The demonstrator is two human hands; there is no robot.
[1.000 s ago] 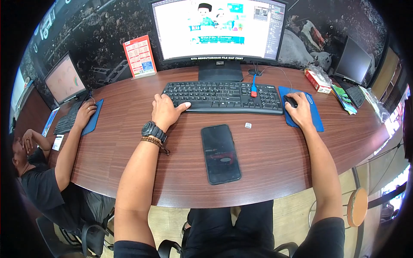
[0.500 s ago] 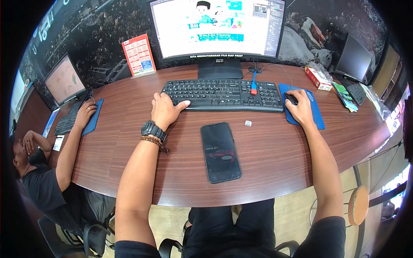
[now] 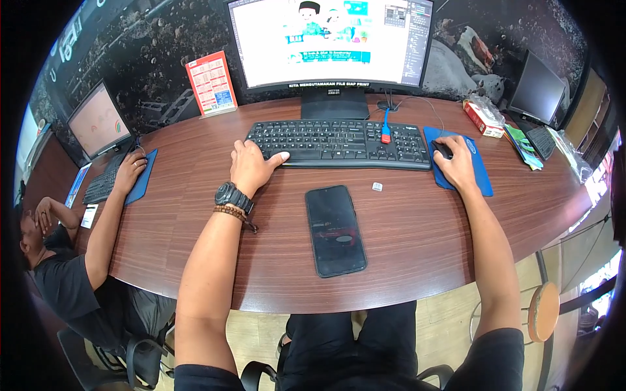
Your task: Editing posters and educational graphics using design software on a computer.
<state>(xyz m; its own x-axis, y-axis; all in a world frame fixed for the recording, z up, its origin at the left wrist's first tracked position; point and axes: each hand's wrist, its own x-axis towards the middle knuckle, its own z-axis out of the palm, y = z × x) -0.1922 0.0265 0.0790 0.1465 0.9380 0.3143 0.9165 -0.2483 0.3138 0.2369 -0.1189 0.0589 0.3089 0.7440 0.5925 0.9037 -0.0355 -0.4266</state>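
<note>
One left grip [image 3: 252,165] I see spread on one keyboard [image 3: 336,140], one right grip [image 3: 456,164] curled over one mouse [image 3: 443,151]

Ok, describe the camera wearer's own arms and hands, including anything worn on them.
The short sleeves are black and plain where visible. The left hand is ungloved, with a chunky black wristwatch at its wrist and a brown beaded bracelet just behind that. The right hand is also ungloved, its wrist bare.
</note>
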